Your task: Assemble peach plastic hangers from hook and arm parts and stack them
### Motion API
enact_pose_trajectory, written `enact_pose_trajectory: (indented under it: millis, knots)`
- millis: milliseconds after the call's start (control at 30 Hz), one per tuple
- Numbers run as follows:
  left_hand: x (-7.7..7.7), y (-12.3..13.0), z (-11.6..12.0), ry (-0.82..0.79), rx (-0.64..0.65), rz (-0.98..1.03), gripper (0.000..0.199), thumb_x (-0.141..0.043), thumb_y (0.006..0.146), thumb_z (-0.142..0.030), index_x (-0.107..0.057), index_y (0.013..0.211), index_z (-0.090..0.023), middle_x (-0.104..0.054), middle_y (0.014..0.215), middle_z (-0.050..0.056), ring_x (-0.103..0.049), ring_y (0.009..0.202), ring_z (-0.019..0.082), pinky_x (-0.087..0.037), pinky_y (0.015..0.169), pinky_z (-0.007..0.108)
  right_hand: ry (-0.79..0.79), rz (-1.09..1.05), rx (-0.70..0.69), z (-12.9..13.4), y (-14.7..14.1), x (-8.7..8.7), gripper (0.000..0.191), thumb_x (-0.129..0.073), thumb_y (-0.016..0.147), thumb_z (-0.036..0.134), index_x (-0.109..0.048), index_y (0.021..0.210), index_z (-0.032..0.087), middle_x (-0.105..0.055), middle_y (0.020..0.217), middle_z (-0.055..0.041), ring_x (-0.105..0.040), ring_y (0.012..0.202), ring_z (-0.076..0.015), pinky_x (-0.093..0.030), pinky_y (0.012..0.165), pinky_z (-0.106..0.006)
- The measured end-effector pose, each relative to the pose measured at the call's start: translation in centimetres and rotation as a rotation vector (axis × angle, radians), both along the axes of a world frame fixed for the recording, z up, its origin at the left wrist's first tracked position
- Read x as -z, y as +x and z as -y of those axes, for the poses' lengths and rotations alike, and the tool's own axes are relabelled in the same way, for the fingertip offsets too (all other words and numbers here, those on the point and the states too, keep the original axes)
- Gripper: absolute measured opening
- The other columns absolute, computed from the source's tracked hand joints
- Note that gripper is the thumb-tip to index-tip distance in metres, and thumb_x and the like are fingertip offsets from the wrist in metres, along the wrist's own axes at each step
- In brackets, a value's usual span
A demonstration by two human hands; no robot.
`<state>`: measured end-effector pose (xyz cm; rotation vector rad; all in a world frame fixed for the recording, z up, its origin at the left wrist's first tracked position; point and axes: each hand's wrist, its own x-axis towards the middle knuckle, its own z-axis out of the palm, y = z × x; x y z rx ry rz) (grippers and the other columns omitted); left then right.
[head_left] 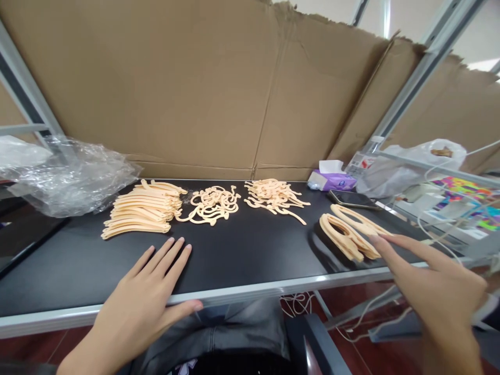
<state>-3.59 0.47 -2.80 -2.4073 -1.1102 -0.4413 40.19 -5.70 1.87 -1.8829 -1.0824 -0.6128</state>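
My left hand [144, 297] lies palm down with fingers stretched on the black table's front part, its thumb over the metal edge. It holds nothing. Just beyond its fingertips is a stack of curved beige plastic hanger arms [140, 208]. To the right of that stack lie a tangled heap of curled beige hooks [214, 203] and a heap of thin beige strips [275, 195]. At the right, my right hand [433, 281] has its thumb and forefinger at the end of a beige folding hanger [359, 221], seemingly pinching it. Other looped hangers [339, 239] lie against it.
Crumpled clear plastic [78, 177] covers the back left. A purple tissue pack [332, 179] and a phone [353, 199] lie at the back right, near a white plastic bag [414, 161] and cables. Cardboard [195, 88] walls the back. A metal rail [250, 292] edges the front.
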Motion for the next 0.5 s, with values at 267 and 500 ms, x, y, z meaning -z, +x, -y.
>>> enact_pose_trajectory:
  millis: [267, 500]
  knots:
    - [0.0, 0.0, -0.1, 0.031, 0.008, -0.013, 0.090, -0.043, 0.087, -0.077, -0.040, 0.151, -0.013, -0.048, 0.150, 0.017, -0.050, 0.135, 0.037, -0.041, 0.109, 0.054, -0.246, -0.017, 0.044, -0.3, 0.7, 2.0, 0.067, -0.052, 0.079, 0.074, -0.072, 0.118, 0.023, -0.075, 0.101, -0.0141, -0.069, 0.095, -0.0450, -0.053, 0.079, -0.058]
    - [0.1, -0.1, -0.1, 0.012, 0.008, -0.004, 0.090, -0.045, 0.087, -0.076, -0.040, 0.152, -0.014, -0.048, 0.151, 0.016, -0.048, 0.137, 0.036, -0.041, 0.110, 0.053, -0.412, -0.040, 0.051, 0.0, 1.3, 2.0, 0.068, -0.055, 0.077, 0.073, -0.070, 0.122, 0.025, -0.074, 0.108, -0.0146, -0.068, 0.097, -0.0447, -0.053, 0.077, -0.057]
